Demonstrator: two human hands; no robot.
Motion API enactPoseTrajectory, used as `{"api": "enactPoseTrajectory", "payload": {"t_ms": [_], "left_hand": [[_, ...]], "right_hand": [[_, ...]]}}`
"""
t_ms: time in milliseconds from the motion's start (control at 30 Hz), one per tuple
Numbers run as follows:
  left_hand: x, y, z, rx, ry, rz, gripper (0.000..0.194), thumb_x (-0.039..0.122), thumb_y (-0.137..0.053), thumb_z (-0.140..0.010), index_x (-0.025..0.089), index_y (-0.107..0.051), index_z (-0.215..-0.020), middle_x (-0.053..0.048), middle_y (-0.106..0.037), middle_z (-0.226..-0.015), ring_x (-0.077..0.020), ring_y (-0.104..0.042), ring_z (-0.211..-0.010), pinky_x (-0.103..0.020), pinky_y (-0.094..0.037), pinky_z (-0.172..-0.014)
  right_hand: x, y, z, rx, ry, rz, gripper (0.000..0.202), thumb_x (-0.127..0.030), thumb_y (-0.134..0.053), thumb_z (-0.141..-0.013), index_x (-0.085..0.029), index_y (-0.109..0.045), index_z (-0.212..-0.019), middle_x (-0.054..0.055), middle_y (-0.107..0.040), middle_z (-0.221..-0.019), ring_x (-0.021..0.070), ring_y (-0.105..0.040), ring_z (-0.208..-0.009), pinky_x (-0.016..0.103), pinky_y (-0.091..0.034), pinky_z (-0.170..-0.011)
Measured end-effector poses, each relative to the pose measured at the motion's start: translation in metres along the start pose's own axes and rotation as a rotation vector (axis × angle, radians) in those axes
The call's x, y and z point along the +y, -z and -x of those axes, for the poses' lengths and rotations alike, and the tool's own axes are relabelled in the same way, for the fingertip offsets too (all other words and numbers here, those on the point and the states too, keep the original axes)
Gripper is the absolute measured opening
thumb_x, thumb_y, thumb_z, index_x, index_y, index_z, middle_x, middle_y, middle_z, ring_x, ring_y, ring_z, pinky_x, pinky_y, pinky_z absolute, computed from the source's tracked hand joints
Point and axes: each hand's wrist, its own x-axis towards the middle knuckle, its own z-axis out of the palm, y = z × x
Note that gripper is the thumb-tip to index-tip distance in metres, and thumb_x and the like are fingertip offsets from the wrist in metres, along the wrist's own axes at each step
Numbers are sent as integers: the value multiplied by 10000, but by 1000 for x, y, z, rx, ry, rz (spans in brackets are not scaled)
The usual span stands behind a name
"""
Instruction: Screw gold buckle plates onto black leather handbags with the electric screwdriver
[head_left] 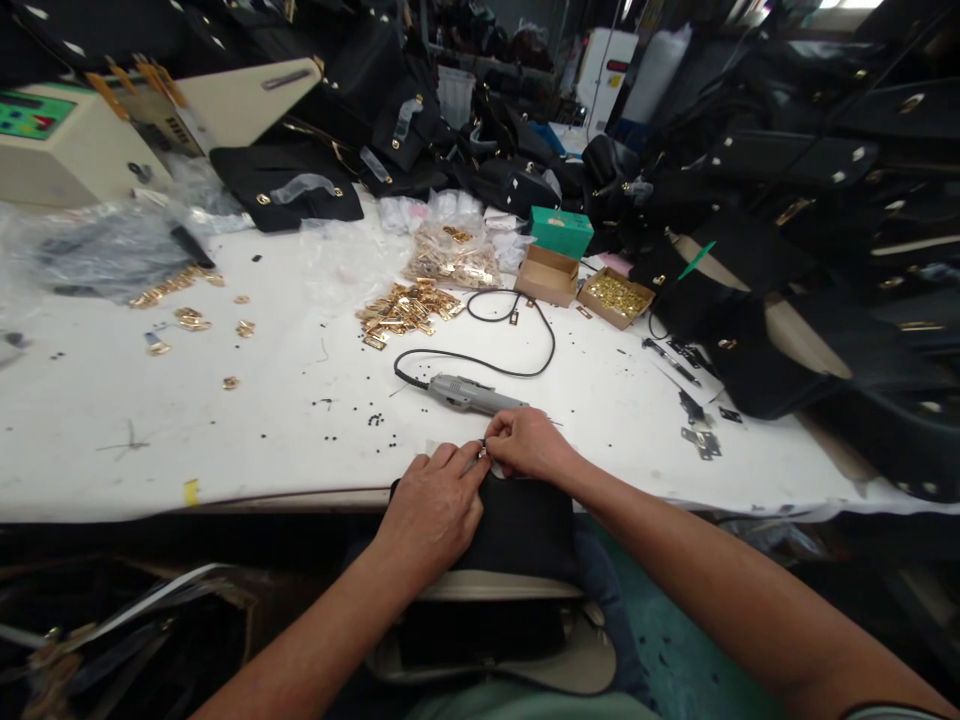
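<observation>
A black bag with a pale lining lies open toward me, its far edge at the table's front. My left hand is closed on that far edge, fingertips pressing beside a small shiny metal piece. My right hand pinches at the same spot with thumb and forefinger; whatever is between them is too small to make out. Just beyond my hands lies a grey electric screwdriver, untouched, its black cord looping behind it.
Gold metal fittings are heaped mid-table, near a plastic bag of fittings. Behind stand an open cardboard box, a box of small gold parts and a green box. Black bags crowd the back and right. A beige machine stands left.
</observation>
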Motion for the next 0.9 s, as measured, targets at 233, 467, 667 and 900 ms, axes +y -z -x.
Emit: {"api": "enactPoseTrajectory", "payload": {"t_ms": [233,467,667,900], "left_hand": [[-4,-3,-1,14,-11,42,419,177,-491,-911,216,-599,-1314,-69,-594,-1372,-286,-530,-1109,-455,-468,-848],[-7,-5,1,36,2,97,403,173,-502,-919,224,-600,-1306,-52,-603,-1367,-282,-530,-1120,-456,-478,-848],[-5,-2,3,47,-4,74,382,181,-519,-918,233,-616,-1285,-41,-622,-1356,-281,-542,-1100,-454,-484,-823],[-3,-2,4,65,8,69,379,169,-520,-913,259,-631,-1265,-47,-617,-1346,-275,-542,-1099,-437,-489,-832]], "right_hand": [[5,-5,-2,12,7,-34,105,-180,-577,-759,-187,-674,-798,-34,-641,-515,110,-591,-427,163,-428,-407],[2,-3,-3,-34,-12,-70,139,-121,-591,-738,-190,-674,-826,-47,-645,-540,120,-624,-453,167,-446,-405],[7,-2,-4,-82,-24,-140,80,-237,-659,-808,-178,-703,-840,-13,-686,-605,138,-668,-505,191,-519,-455],[8,-1,-3,-99,-15,-181,115,-286,-692,-840,-172,-699,-850,-12,-686,-587,136,-666,-499,188,-528,-454]]}}
